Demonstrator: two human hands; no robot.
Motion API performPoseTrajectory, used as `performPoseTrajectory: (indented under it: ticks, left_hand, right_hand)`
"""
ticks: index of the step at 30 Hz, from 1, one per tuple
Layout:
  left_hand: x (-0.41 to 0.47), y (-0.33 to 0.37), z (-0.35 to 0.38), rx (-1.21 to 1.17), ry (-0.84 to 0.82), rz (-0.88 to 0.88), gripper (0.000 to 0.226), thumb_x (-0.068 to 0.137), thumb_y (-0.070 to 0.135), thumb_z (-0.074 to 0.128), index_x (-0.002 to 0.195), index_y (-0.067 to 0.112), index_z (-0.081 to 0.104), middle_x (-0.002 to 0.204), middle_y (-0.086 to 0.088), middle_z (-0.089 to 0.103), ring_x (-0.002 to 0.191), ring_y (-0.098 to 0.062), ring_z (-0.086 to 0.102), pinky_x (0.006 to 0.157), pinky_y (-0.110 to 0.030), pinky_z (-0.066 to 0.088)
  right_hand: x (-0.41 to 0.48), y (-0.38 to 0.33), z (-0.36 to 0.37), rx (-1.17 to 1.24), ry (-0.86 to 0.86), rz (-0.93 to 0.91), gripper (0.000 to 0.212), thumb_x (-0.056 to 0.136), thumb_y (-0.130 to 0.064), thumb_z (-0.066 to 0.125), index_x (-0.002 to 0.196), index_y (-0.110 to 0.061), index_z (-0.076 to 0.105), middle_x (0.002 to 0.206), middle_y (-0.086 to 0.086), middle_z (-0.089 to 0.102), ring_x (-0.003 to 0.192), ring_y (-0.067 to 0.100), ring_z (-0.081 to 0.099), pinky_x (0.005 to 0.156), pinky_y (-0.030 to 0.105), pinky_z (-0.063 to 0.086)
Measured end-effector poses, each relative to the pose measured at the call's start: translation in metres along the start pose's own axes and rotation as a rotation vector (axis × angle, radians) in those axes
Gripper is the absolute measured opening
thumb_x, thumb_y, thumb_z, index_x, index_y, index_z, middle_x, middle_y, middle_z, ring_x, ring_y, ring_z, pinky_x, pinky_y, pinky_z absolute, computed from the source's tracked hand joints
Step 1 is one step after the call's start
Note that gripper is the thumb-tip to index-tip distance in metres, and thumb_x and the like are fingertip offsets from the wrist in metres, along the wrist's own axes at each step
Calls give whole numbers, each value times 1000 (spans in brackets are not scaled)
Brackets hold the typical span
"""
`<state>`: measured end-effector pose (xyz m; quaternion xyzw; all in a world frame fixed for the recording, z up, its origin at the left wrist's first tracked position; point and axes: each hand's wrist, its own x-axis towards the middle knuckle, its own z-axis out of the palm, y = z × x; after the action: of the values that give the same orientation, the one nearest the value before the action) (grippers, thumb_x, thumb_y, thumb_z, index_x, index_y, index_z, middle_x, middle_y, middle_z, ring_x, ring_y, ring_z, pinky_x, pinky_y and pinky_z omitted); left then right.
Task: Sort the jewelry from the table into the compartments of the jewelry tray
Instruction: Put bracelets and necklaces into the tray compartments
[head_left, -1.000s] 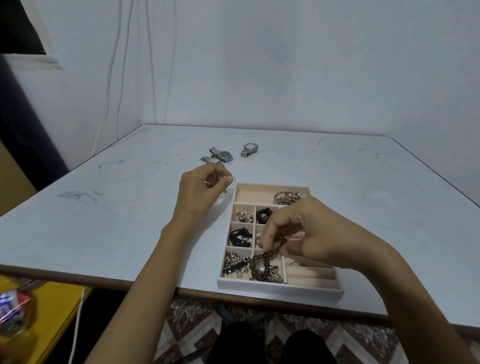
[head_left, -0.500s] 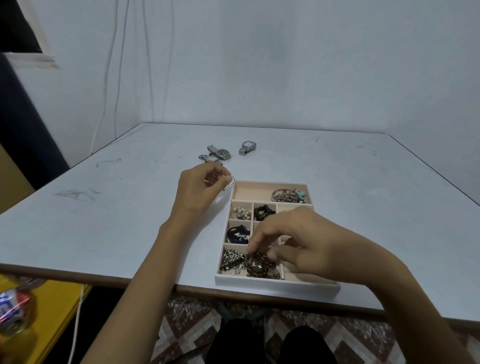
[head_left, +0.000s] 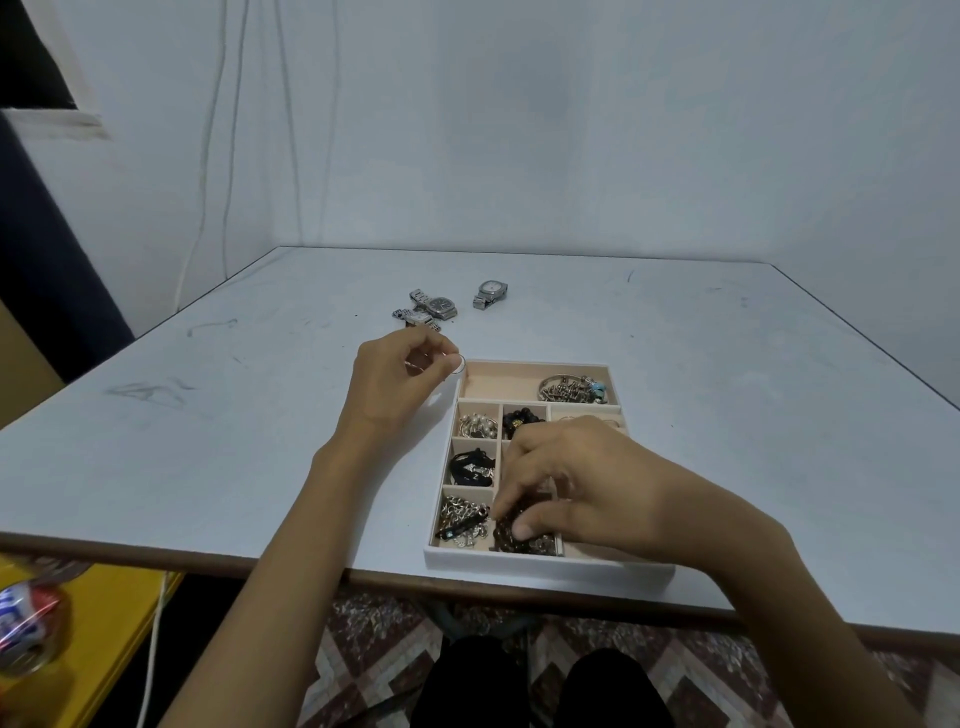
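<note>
A beige jewelry tray (head_left: 545, 565) with a white outer wall sits at the table's near edge. My right hand (head_left: 587, 483) reaches down into its front middle compartment, thumb and forefinger pinching a dark beaded bracelet (head_left: 511, 538) that lies there. My left hand (head_left: 397, 387) hovers just left of the tray's far corner, pinching a thin silver ring (head_left: 459, 363) at its fingertips. Other compartments hold bangles (head_left: 569, 391), pearl pieces (head_left: 477, 426), black beads (head_left: 522, 419), a black cord piece (head_left: 470, 464) and silver chains (head_left: 461, 518). Three watches (head_left: 436, 307) lie on the table beyond the tray.
The white table (head_left: 208, 441) ends in a brown front edge close to the tray. A yellow surface (head_left: 104, 613) with a can (head_left: 26, 623) and a white cable sits lower left. My knees show under the table.
My right hand has lowered the dark beaded bracelet from above the tray into the front middle compartment. My left hand has kept its place, still holding the ring.
</note>
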<state>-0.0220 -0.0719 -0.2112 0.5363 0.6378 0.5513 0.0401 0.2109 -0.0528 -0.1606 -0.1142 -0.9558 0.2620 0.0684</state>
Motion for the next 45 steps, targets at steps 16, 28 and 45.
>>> performPoseTrajectory:
  ticks: [16,28,45]
  left_hand:
    - [-1,7,-1,67,-66,31,3,79,27,72,79,30,70,77,14,70,71,-6,64,69,-30,53]
    - [-50,99,30,6,-470,267,13,73,39,77,83,31,78,78,16,71,83,-11,61,73,-31,49]
    - [-60,114,51,280,-590,362,10,74,41,76,83,37,76,76,17,71,80,-2,56,85,-27,35]
  right_hand:
    - [-51,81,13,-35,502,613,39,102,-27,39,141,-26,45,153,-8,33,141,7,26,113,25,18]
    - [-50,82,19,-279,347,656,49,104,-34,23,152,-22,24,161,-2,14,148,11,7,119,30,2]
    - [-51,82,19,-254,363,648,49,104,-34,24,152,-23,24,161,-2,14,148,11,7,118,28,1]
